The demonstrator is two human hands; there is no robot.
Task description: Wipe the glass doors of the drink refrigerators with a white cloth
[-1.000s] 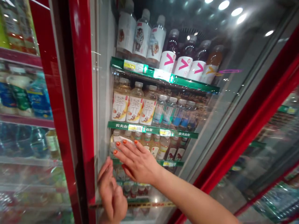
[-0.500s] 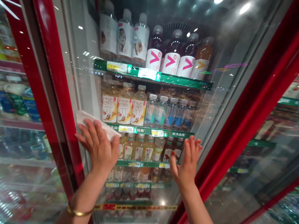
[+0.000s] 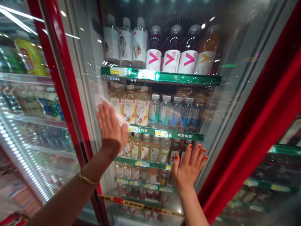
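Note:
My left hand [image 3: 110, 127], with a gold bangle [image 3: 87, 179] at the wrist, holds a white cloth [image 3: 118, 113] against the glass door [image 3: 225, 103] of a drinks fridge. Its fingers lie long over the cloth, and part of the cloth is hidden under the palm. Lower and to the right, my right hand [image 3: 188, 168] is open, fingers spread and palm towards the glass, nothing in it. Whether its fingertips touch the pane I cannot tell. Behind the glass, bottles of tea [image 3: 142, 108] stand on the shelf nearest my left hand.
A red door frame [image 3: 249, 135] runs slanting along the right, and another red post [image 3: 68, 72] along the left. Green-edged shelves [image 3: 188, 78] carry several rows of bottles inside. To the left, more shelves [image 3: 30, 117] of drinks show, with bright light spots reflected below.
My left hand has moved right and slightly up across the glass with the cloth. My right hand has stayed near the right side, its fingers more spread. The view has shifted a little.

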